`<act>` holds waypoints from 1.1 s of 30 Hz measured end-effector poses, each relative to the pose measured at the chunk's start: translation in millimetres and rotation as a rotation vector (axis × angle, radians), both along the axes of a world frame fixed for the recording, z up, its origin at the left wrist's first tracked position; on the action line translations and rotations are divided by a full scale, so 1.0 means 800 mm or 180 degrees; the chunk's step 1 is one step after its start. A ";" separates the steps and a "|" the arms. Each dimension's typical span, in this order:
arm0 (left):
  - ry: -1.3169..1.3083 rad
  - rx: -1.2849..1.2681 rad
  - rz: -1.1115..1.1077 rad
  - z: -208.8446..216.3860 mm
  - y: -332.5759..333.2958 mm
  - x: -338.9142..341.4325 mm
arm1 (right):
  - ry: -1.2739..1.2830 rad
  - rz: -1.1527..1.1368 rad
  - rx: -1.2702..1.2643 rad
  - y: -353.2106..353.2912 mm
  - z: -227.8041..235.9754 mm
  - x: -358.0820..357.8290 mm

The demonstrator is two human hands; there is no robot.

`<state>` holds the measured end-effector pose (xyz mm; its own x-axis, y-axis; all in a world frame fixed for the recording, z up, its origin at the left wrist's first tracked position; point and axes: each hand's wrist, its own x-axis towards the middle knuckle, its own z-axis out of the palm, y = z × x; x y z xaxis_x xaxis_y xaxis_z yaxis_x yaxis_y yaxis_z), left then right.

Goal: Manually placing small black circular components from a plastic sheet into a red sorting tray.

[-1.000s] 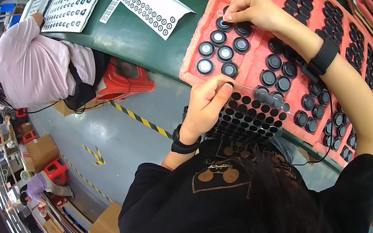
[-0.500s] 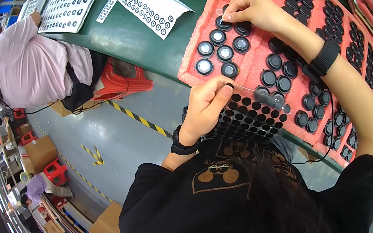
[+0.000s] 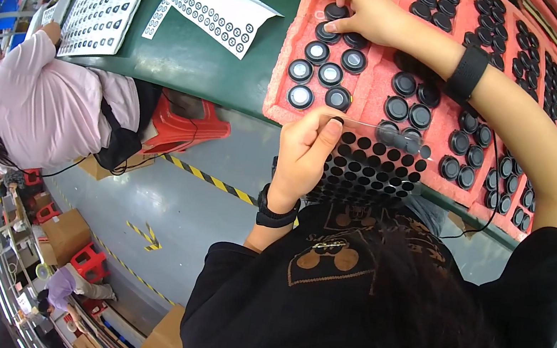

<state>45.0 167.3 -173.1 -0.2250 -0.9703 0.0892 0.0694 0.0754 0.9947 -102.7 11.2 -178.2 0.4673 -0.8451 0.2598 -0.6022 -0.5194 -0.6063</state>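
While its forearm lies below it and the wrist is nearly straight, the left hand (image 3: 310, 143) presses its thumb over a bent index finger, closed on the upper left corner of a clear sheet of round black stickers (image 3: 375, 167) that hangs at the near edge of the pink foam tray (image 3: 278, 80). Farther right, the right hand (image 3: 360, 13) reaches in over the tray, its forearm crossing from the right, thumb and forefinger parted around a round black disc (image 3: 336, 11); whether they touch it I cannot tell. Leftmost, a white sticker sheet (image 3: 207, 1) lies on the green tabletop (image 3: 186, 67), whose bare strip beside the tray's left rim widens toward the near edge. Rightward, disc-filled compartments extend beneath the right forearm.
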 end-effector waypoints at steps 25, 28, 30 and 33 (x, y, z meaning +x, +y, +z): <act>0.1131 0.0602 0.0100 0.029 0.007 -0.024 | -0.0703 0.0525 -0.0099 0.147 0.087 -0.015; 0.0941 0.0693 0.0072 0.034 0.005 -0.026 | -0.0877 0.0338 0.0088 0.148 0.091 -0.018; 0.0878 0.0598 0.0148 0.035 0.004 -0.026 | -0.0957 0.0244 0.0211 0.148 0.093 -0.019; 0.0754 0.0445 0.0205 0.033 0.002 -0.028 | -0.0964 0.0020 0.0576 0.147 0.093 -0.020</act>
<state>22.3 168.9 -146.9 -0.1514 -0.9885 -0.0036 0.3009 -0.0495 0.9524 -118.9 128.7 -104.0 0.3974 -0.8874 0.2339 -0.3779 -0.3905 -0.8395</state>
